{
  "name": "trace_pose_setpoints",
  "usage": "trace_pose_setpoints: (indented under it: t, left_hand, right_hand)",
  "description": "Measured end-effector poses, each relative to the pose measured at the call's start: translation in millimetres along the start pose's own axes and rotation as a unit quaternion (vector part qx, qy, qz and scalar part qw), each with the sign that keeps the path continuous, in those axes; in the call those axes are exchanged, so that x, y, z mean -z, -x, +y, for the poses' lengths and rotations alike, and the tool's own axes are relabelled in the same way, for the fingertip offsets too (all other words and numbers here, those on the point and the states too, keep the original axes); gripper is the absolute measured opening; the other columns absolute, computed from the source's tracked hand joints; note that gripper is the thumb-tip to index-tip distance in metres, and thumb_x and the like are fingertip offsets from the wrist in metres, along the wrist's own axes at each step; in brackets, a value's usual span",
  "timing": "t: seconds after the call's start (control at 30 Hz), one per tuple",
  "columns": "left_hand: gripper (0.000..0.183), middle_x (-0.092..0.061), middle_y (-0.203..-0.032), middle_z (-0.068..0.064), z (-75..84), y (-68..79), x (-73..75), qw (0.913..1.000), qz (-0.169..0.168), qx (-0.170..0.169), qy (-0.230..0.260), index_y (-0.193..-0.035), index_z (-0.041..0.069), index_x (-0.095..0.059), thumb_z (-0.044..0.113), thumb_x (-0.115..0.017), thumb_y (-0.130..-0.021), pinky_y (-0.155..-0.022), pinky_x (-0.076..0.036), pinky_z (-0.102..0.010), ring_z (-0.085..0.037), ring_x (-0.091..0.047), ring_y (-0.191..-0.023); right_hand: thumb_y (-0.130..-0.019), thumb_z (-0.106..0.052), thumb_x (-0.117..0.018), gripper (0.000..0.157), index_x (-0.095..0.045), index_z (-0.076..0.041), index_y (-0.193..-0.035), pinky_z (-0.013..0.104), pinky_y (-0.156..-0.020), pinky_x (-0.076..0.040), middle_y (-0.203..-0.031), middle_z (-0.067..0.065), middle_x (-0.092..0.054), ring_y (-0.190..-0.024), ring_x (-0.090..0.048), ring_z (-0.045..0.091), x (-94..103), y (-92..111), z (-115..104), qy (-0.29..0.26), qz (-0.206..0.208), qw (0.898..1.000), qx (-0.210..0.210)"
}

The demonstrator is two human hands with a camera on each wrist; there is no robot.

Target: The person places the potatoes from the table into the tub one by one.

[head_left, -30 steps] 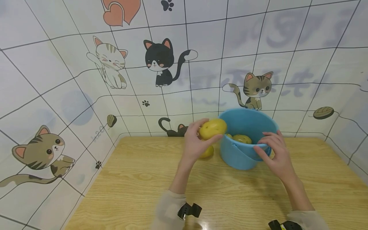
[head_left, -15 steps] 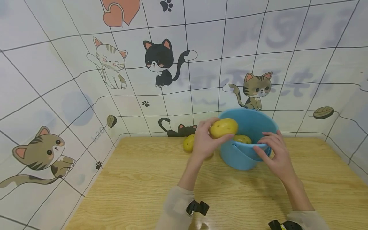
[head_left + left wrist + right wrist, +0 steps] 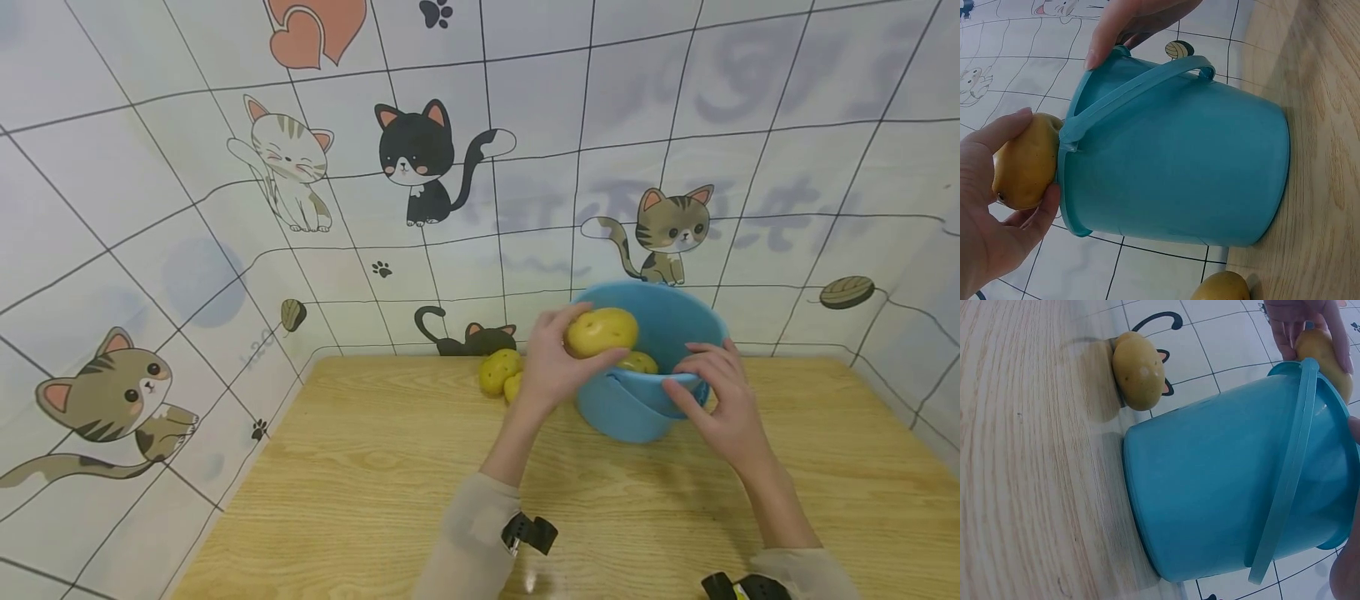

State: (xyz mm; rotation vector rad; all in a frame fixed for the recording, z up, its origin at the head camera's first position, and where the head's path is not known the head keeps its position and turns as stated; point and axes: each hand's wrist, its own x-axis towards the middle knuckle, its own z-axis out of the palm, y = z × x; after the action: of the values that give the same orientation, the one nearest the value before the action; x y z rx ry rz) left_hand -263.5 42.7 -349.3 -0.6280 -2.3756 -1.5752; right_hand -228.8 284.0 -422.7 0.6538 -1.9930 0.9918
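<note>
My left hand [image 3: 553,360] grips a yellow potato [image 3: 602,332] between thumb and fingers, right at the left rim of a blue bucket [image 3: 626,408]. In the left wrist view the held potato [image 3: 1027,164] overlaps the bucket's rim. My right hand [image 3: 720,400] holds the bucket's right rim, thumb outside and fingers over the edge. Inside the bucket another potato [image 3: 639,362] shows, partly hidden by my left thumb. The bucket stands upright, its handle [image 3: 1141,94] folded down against its near side.
Left of the bucket, potatoes [image 3: 499,372] lie on the wooden table [image 3: 360,483] near its back edge, partly behind my left hand. A wall covering [image 3: 540,192] with cartoon cats rises directly behind the table.
My left hand has carried its potato rightward to the bucket's rim, uncovering potatoes on the table behind it. My right hand and the bucket have stayed in place.
</note>
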Motion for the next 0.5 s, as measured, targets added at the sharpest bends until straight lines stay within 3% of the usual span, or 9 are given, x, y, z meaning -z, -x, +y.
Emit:
trace_pose_setpoints:
  t: [0.27,0.5]
  left_hand:
    - [0.073,-0.053,-0.123,-0.007,-0.5,-3.5,-6.4,0.9991,-0.018,-0.037,0.007,-0.146,0.015,-0.054,0.035,-0.084,-0.082,-0.076,-0.052,-0.02,-0.013,-0.055,-0.095]
    - [0.053,-0.06,-0.114,-0.015,-6.9,-4.8,-10.0,0.9943,-0.011,-0.102,0.027,-0.136,0.002,-0.059,0.013,-0.077,-0.088,-0.078,-0.054,-0.018,-0.022,-0.062,-0.099]
  right_hand:
    - [-0.095,-0.025,-0.071,0.022,-0.067,-0.004,-0.087,0.055,-0.122,-0.009,-0.089,0.002,-0.063,-0.126,-0.049,0.012,0.4,0.8,1.7,0.005,0.005,1.0,0.006]
    - [-0.095,-0.026,-0.072,0.022,-0.068,-0.006,-0.088,0.059,-0.12,-0.011,-0.089,0.007,-0.064,-0.126,-0.05,0.015,-0.2,-0.1,1.9,0.01,0.005,1.0,0.009]
